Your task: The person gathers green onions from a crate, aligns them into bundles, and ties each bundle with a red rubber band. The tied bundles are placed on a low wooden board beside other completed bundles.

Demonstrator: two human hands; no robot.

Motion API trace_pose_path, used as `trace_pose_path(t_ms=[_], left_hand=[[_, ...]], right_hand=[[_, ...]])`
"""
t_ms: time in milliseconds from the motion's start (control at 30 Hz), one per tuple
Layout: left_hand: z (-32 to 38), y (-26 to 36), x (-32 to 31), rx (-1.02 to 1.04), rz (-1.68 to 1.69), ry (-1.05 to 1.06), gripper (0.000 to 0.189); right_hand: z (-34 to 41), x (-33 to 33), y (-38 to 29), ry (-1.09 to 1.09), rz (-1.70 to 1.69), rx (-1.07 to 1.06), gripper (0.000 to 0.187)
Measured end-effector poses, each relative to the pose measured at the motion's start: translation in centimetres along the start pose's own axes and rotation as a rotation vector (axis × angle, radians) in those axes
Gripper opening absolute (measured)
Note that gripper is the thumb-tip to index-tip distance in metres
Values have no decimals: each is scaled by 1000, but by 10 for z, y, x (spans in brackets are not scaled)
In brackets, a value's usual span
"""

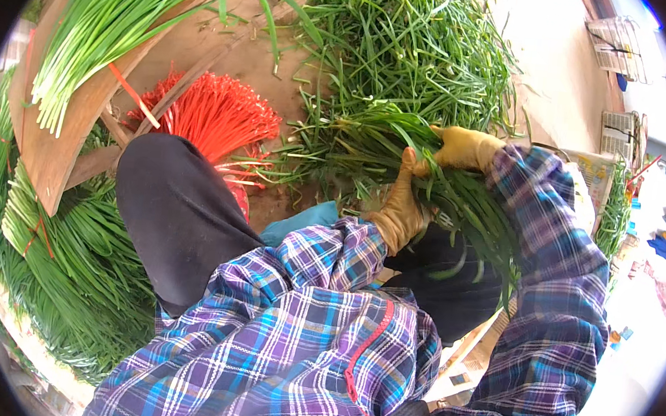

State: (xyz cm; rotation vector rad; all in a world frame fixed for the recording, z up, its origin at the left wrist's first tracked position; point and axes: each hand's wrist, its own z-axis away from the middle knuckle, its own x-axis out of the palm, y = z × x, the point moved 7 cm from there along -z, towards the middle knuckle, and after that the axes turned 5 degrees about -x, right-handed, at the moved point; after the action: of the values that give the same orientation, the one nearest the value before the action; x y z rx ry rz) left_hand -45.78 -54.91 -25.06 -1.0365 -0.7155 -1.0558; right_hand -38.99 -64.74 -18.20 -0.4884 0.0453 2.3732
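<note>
Long green leafy stalks, resembling garlic chives, form a loose bundle between my two yellow-gloved hands. My left hand wraps the bundle from the near side with its thumb up. My right hand grips it from the far side, close to the left thumb. The bundle's leaf ends droop over my dark-trousered leg. Beyond the hands lies a large tangled heap of the same greens. Many red ties fan out beside my left knee.
At upper left, a neat bunch of greens rests on a wooden board. Tied bunches are stacked on the left below it. A blue cloth or plastic piece lies between my legs. Plastic baskets stand at far right.
</note>
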Motion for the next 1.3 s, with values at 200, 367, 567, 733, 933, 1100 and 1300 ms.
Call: trace_pose_path(t_ms=[200, 367, 567, 733, 933, 1100, 1300], left_hand=[[2, -9, 13, -51, 50, 15, 60], [4, 31, 39, 18, -72, -42, 33], [5, 53, 62, 136, -230, -113, 35], [-2, 57, 51, 67, -147, -91, 31], [-15, 35, 45, -23, -66, -121, 26], [-20, 43, 45, 155, -13, -101, 27], [2, 3, 94, 92, 137, -86, 34]], right_hand=[[52, 28, -6, 162, 240, 83, 128], [81, 20, -26, 761, 65, -81, 127], [83, 26, -11, 1035, -153, -206, 128], [71, 32, -8, 961, -106, -186, 125], [80, 41, -4, 940, -146, -307, 133], [64, 45, 15, 1173, -90, -253, 119], [126, 10, 15, 932, 338, -111, 110]])
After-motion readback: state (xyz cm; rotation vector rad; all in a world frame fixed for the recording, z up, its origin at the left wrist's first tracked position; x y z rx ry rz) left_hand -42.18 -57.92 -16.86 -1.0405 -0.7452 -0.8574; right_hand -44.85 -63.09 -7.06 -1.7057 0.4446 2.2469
